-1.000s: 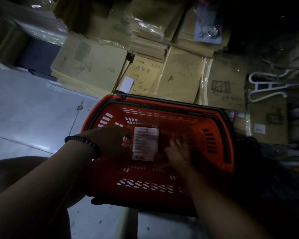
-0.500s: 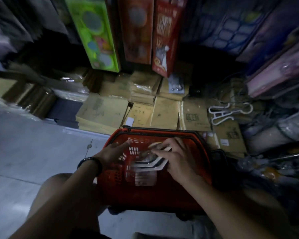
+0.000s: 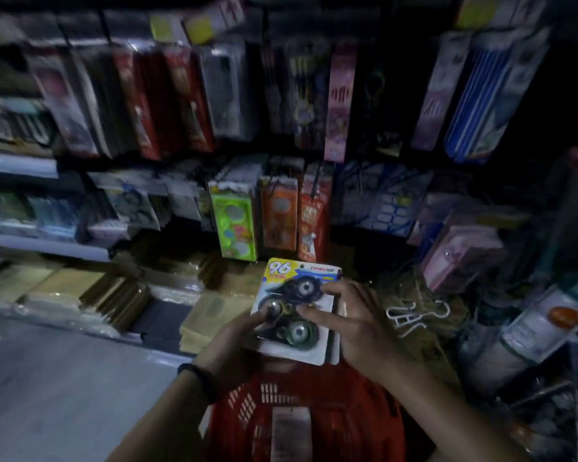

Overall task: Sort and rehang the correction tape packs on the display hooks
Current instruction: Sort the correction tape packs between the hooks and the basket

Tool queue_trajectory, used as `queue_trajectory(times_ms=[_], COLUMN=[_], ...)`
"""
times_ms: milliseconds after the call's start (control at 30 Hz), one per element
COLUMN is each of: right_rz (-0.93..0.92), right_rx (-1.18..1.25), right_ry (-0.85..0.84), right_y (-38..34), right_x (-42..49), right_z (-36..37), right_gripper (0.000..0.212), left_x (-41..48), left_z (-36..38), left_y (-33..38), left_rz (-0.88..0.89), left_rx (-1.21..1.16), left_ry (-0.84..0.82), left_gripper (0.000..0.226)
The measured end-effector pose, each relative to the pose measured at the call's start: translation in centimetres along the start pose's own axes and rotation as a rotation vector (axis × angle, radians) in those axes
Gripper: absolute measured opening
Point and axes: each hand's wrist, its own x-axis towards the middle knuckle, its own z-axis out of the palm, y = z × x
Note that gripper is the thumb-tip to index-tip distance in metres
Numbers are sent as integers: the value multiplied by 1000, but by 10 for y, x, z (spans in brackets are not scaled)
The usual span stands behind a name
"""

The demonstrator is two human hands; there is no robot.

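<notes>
Both hands have lifted out of the red basket (image 3: 314, 408) and hold a correction tape pack (image 3: 306, 290) face-up just above its far rim. The left hand (image 3: 237, 341) pinches the pack's left edge. The right hand (image 3: 354, 325) grips its right side, fingers curled over the front.

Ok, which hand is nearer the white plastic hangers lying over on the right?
Right. The right hand, gripping the three-roll correction tape pack, sits just left of the white plastic hangers; the left hand holds the pack's far edge, further left.
</notes>
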Motion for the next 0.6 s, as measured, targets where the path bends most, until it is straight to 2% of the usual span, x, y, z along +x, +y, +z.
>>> queue_trajectory(times_ms=[67,100,200,267,333,367,467,600], right_rz=[28,64,147,155,111,87,29,-24], right_rx=[-24,2,124,111,53,16,-68,-150], right_ry=[-95,-125,-165,-192,-187,-174,-131,-78], right_y=[1,-2,-16,-24,-32,-36,-41,-42], right_x=[25,37,74,99,124,138,177,228], right_z=[-26,-39,-74,-95,-115,-125,-152,-186], right_gripper=[78,78,57,79,104,109,112,114], left_x=[-11,-17,-28,-33,-37,-39,-46,-56], left_z=[12,17,32,42,53,58,77,93], left_y=[24,36,66,87,109,121,155,205], left_rz=[103,150,283,389,493,548,685,779], left_rx=[45,73,108,113,119,126,176,192], left_ry=[-26,-29,-27,-5,14,21,45,92], left_gripper=[46,50,64,65,61,57,44,41])
